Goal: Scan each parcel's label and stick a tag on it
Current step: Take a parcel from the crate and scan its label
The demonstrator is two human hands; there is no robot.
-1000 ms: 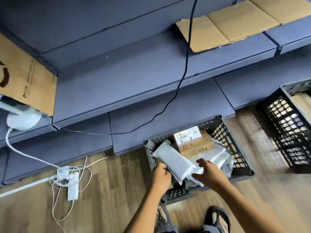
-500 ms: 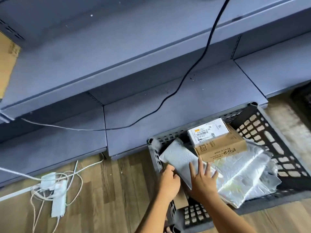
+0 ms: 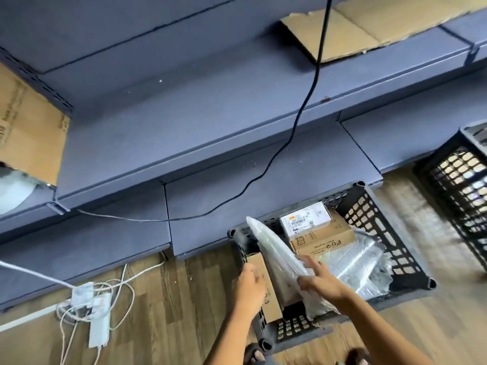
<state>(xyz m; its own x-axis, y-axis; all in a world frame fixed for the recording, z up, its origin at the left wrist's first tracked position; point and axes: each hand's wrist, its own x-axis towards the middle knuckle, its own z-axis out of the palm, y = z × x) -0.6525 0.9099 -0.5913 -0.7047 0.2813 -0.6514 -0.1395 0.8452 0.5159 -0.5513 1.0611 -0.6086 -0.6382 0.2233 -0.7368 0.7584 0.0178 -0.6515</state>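
Wood flooring (image 3: 171, 312) bears a black crate (image 3: 369, 214). Over its left side the right hand (image 3: 324, 284) grips a white bubble mailer (image 3: 274, 243), whose long axis points toward the crate's far-left corner. At the crate's left wall, the left hand (image 3: 249, 285) has curled fingers; I cannot tell what it holds.

Both bare forearms extended forward and downward from the lower frame edge. The right hand (image 3: 320, 281) gripped the lower end of a white parcel (image 3: 274, 246). The left hand (image 3: 249, 287) was positioned just beside it, back upward. Its finger state could not be determined.
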